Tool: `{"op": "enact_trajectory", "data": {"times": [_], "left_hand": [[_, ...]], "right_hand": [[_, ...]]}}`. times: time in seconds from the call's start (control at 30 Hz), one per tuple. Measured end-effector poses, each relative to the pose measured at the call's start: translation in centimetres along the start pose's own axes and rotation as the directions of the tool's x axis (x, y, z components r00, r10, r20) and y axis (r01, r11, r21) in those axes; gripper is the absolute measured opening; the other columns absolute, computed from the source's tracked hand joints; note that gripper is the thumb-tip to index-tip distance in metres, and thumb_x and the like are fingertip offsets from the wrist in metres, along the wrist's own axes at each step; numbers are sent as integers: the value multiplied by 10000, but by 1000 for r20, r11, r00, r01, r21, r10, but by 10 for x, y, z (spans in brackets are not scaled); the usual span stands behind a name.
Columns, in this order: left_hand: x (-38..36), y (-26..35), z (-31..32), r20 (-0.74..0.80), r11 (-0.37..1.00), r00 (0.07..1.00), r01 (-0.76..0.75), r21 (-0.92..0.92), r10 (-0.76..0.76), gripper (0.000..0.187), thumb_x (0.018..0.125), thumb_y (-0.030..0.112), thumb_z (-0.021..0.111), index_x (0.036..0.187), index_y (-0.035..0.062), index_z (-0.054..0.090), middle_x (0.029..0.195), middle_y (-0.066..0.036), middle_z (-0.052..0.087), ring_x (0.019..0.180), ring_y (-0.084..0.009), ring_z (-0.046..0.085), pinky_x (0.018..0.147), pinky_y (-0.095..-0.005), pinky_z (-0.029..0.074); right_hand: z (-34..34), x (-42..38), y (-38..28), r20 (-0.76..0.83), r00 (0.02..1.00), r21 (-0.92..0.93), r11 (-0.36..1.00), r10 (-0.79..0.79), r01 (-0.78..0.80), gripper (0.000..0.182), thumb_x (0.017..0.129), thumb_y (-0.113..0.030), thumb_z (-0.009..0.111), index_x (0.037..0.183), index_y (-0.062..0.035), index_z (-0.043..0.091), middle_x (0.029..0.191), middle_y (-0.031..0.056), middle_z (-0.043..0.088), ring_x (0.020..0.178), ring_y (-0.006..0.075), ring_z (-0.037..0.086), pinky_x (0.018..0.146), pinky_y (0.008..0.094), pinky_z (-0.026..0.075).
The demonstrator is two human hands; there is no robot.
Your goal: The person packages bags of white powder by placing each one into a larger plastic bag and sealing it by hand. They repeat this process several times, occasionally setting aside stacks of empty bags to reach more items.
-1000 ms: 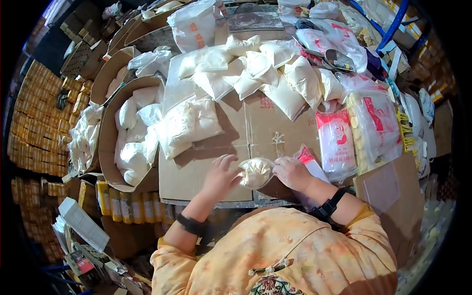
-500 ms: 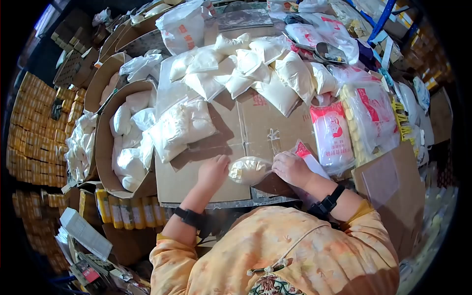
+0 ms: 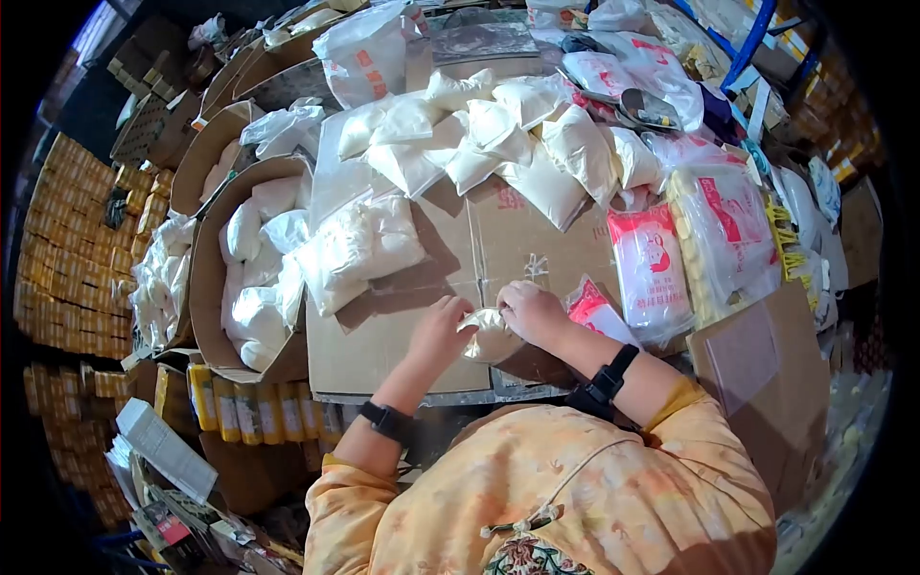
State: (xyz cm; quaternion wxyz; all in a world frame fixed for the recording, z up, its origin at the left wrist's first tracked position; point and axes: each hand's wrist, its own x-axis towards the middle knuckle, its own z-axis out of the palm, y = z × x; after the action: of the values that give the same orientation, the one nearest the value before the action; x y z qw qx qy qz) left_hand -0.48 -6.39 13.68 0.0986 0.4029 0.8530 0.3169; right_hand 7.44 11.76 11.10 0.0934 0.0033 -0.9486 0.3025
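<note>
Both hands have drawn together since a second ago: left hand (image 3: pixel 439 331) and right hand (image 3: pixel 530 311) now pinch a small powder-filled bag (image 3: pixel 487 335) at lower centre, pressing it against the cardboard worktop (image 3: pixel 402 316), seemingly to steady it; filled bags (image 3: pixel 479 144) lie heaped above.

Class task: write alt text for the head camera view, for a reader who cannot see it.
Both hands, left hand and right hand, grip a small clear bag of pale powder over a flattened cardboard sheet. Many filled white bags lie piled beyond; more sit in an open carton to the left.
</note>
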Motion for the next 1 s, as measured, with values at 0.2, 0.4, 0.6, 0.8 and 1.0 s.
{"op": "enact_trajectory", "data": {"times": [0.2,0.4,0.6,0.8,1.0], "left_hand": [[1,-1,-1,-64,980,996,71,187,-60,133,698,52,568,819,74,516,821,-107,543,730,-319,543,621,-411,452],[-24,-25,-39,-30,990,990,140,5,-140,312,672,7,578,967,76,505,941,-119,540,862,-322,538,746,-377,449],[-49,-61,17,248,950,968,49,-308,31,795,647,124,729,1326,95,317,1318,-204,319,1254,-368,281,1020,-421,285],[-37,-59,55,280,581,958,266,-770,-67,580,689,86,701,1229,92,488,1393,-154,219,1301,-300,229,1032,-376,269],[-49,-64,70,239,616,968,231,-753,-70,405,763,-10,547,1158,78,557,1374,-140,280,1281,-273,274,1023,-358,281]], "right_hand": [[-19,6,-12,-94,991,-75,993,-93,86,47,734,-111,550,752,-88,514,740,93,533,713,286,570,594,385,475],[-54,-17,27,54,987,100,983,151,-156,225,710,-70,615,926,-68,551,936,138,568,883,320,562,746,357,471],[18,-60,80,359,933,539,823,-31,-180,836,634,-169,753,1344,-107,315,1380,173,290,1288,300,275,1037,346,267],[57,-47,58,287,958,733,646,-9,-214,617,695,-131,713,1254,-78,457,1363,134,321,1266,268,311,1012,325,302],[59,-58,48,173,982,801,569,77,-186,408,821,-19,565,1218,-34,472,1317,82,384,1226,201,366,1026,321,300]]}}
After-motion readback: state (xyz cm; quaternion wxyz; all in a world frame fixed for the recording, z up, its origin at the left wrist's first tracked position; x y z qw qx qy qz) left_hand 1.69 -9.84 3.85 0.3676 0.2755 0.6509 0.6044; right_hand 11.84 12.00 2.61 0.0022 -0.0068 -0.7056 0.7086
